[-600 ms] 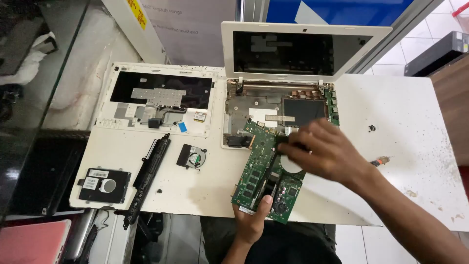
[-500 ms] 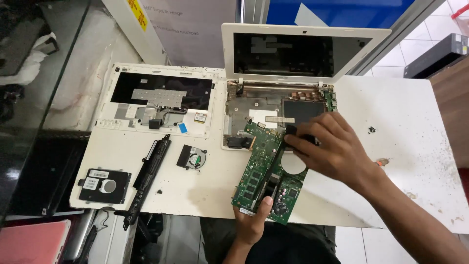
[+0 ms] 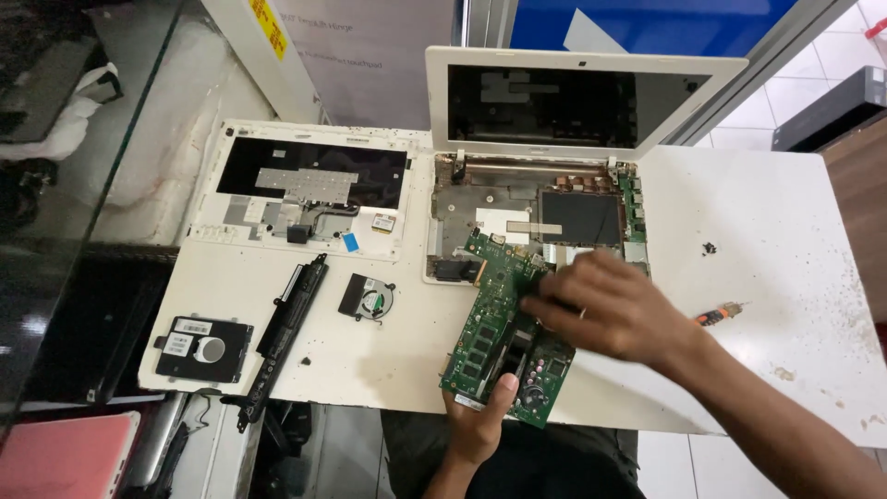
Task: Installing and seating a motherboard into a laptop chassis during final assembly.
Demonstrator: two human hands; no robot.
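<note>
A green laptop motherboard [image 3: 490, 323] lies tilted over the front edge of the opened white laptop base [image 3: 517, 217], its near end hanging past the edge of the white table [image 3: 785, 277] toward the person. The left hand [image 3: 476, 420] comes up from below and grips that near end, thumb pressed on the top face beside a black slot, the other fingers hidden under the board. The right hand [image 3: 614, 310] rests over the middle and right part of the board, fingers curled down onto it; what the fingertips pinch, if anything, cannot be told, since the hand covers the spot.

Behind the board the laptop's screen [image 3: 577, 102] stands upright in its white frame, glass dark. To the left lies the detached white keyboard cover [image 3: 305, 189], underside up, with metal plate and ribbon cables showing. In front of it sit 3 loose parts: a small black cooling fan [image 3: 368, 298], a long black battery bar [image 3: 291, 310] lying at a slant, and a black hard drive in its bracket [image 3: 203, 346] near the table's left corner. An orange-handled screwdriver [image 3: 719, 315] lies just right of the right wrist, and a few dark screws [image 3: 710, 248] sit farther back.
</note>
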